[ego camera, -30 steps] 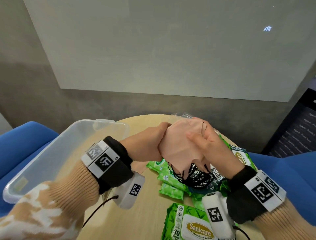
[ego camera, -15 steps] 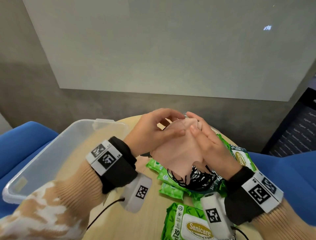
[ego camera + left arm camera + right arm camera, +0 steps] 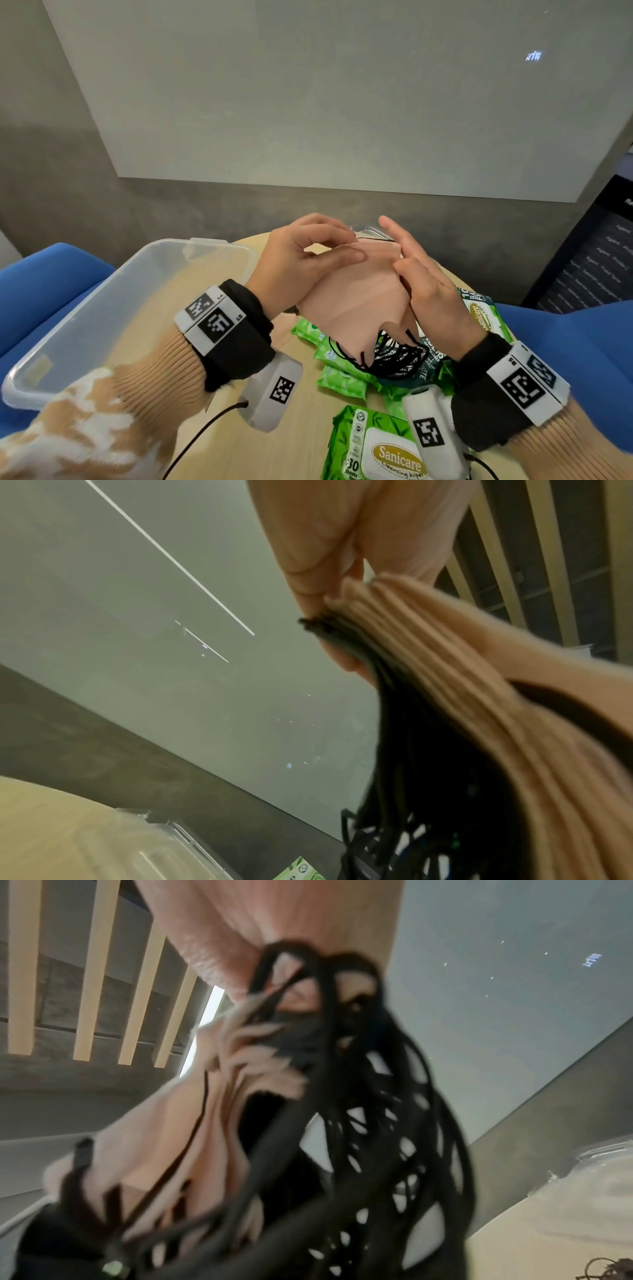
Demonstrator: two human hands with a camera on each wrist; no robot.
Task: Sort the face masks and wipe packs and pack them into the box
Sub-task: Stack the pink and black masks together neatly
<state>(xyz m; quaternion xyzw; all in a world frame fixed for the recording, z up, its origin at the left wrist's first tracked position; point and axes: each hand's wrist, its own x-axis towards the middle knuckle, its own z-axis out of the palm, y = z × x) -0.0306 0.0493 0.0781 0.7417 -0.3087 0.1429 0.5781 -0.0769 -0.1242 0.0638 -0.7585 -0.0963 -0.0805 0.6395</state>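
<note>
Pink fabric fills the middle of the head view: a stack of face masks (image 3: 356, 298) is held in the air between both hands over the round table (image 3: 301, 442), its long axis running from the far top edge down toward the person, black ear loops (image 3: 387, 353) dangling at the near end. The left hand (image 3: 294, 270) pinches the stack's left side with its thumb across the front; the right hand (image 3: 424, 287) presses its straight fingers against the right edge, seemingly squaring it. Green wipe packs (image 3: 342, 377) lie below, and the clear box (image 3: 102, 308) sits to the left with nothing visible inside. From the left wrist, fingers (image 3: 318, 561) clamp the layered mask edges (image 3: 428, 647), loops hanging downward. From the right wrist, blur hides the grip; only tangled loops (image 3: 359, 1096) and pink folds (image 3: 212, 1123) show. Judging so, sorting is in hand; next comes carrying the tidy stack left into the box, loops tucked.
</note>
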